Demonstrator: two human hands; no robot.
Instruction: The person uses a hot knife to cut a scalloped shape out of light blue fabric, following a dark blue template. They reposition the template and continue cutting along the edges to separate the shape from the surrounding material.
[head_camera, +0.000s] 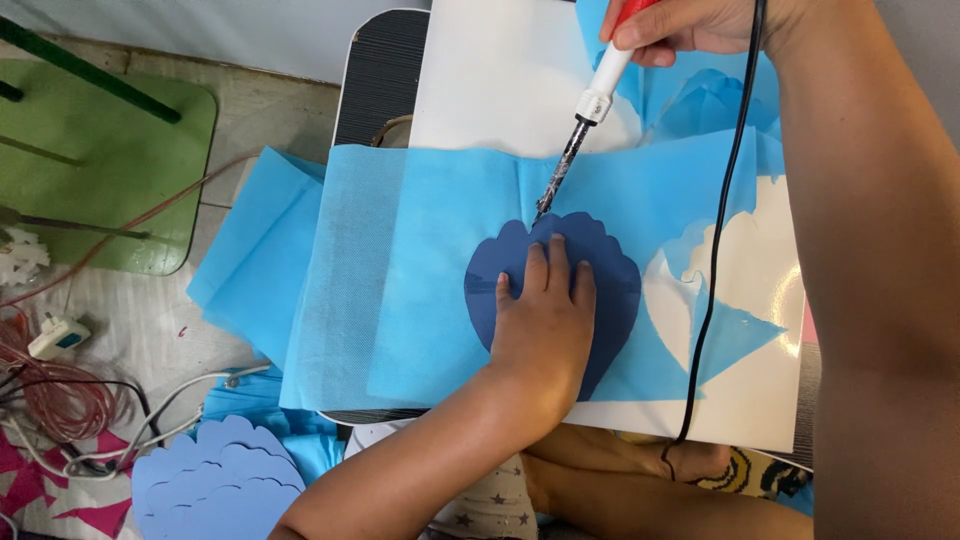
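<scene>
We found the left hand (541, 325) pressed flat, fingers spread a little, on a dark blue scalloped template (610, 290), gripping nothing. The right hand (690, 22) at the top edge was closed around the red-and-white handle of a soldering iron (585, 120), whose dark tip touched the template's upper left rim. The 2 hands were well apart.

From largest down: a white board (500, 90) lay across the work surface, glossy at its right side. Over it lay a wide sheet of light blue non-woven fabric (420, 270), and the template sat on that fabric near the middle. To the right the fabric showed 1 scalloped cut-out hole (740, 260) with the board visible through it, and a loose blue flap hung into the gap. More blue fabric (245, 265) trailed off the left side of the board.

A green mat (110, 160) lay on the floor at far left. At lower left we saw a stack of pale blue scalloped shapes (215, 485), piled loosely on a pink patterned cloth. Beside them lay a tangle of red and white cables (60, 395) and a small white plug (55, 335).

The black cord (722, 230) of the soldering iron ran down from the right hand, across the cut-out hole, to the board's near edge.

We made out no packages, labels or containers.
</scene>
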